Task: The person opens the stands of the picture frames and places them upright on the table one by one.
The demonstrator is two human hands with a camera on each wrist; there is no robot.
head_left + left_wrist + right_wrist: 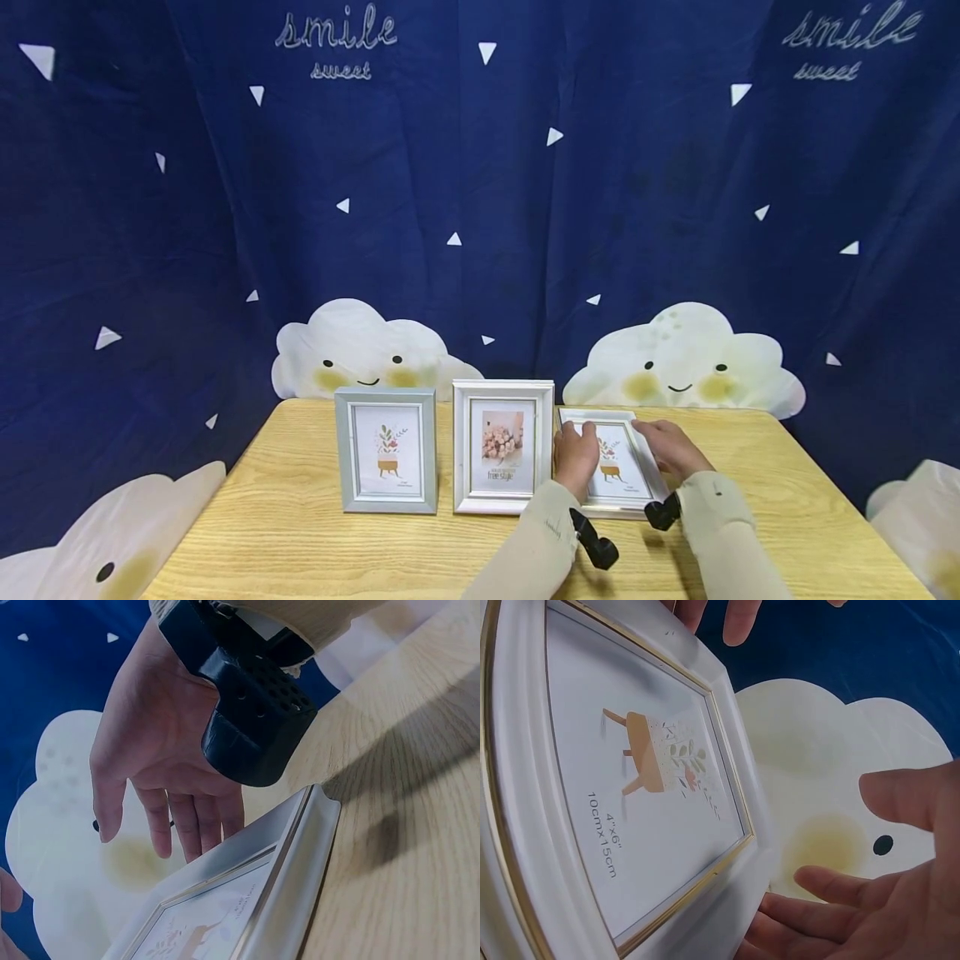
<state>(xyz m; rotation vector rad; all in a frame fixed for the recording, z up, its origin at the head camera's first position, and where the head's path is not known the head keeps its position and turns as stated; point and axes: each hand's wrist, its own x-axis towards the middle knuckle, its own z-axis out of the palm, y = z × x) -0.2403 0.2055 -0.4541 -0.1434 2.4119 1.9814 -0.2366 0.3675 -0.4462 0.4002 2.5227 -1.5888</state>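
Note:
A white picture frame (615, 467) with gold inner trim and a potted-plant print leans back on the table in the head view. My left hand (576, 458) holds its left edge, and that hand's fingertips (740, 622) show at the top of the right wrist view. At the right edge is my right hand (672, 448), with thumb apart and fingers (840, 915) straight, reaching partly behind the frame. The left wrist view shows the right hand's palm facing the camera. How the left fingers lie behind the frame is hidden.
Left of my left hand stands a white frame (462, 450) with a flower picture. Further left is a grey-blue frame (344, 450). A blue curtain (420, 150) with clouds hangs behind the wooden table (300, 558). Each wrist carries a black camera (596, 546).

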